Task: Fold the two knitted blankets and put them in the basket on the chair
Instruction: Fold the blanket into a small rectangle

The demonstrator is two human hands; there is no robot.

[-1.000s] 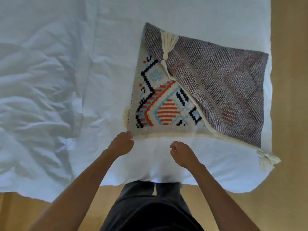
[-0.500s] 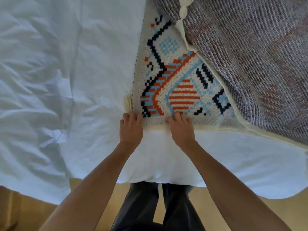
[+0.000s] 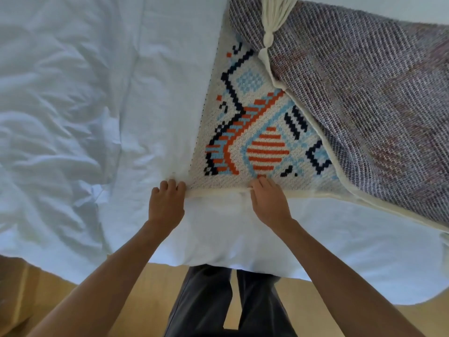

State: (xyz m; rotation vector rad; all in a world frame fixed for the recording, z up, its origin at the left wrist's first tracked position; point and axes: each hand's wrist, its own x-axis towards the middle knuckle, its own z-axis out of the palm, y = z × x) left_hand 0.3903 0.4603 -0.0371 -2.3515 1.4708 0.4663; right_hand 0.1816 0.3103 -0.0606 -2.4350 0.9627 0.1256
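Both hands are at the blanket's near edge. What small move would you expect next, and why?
Probably lift that edge and carry it away, over the pattern. The left hand and right hand grip the cream near edge of the knitted blanket, and one corner already lies folded over.

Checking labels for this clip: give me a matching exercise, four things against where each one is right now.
1 left hand
2 right hand
3 tassel
4 sheet

a under the blanket
b on the blanket's grey folded-over side
c at the blanket's near corner
d on the near edge, below the orange stripes

Pairs: 1-c; 2-d; 3-b; 4-a
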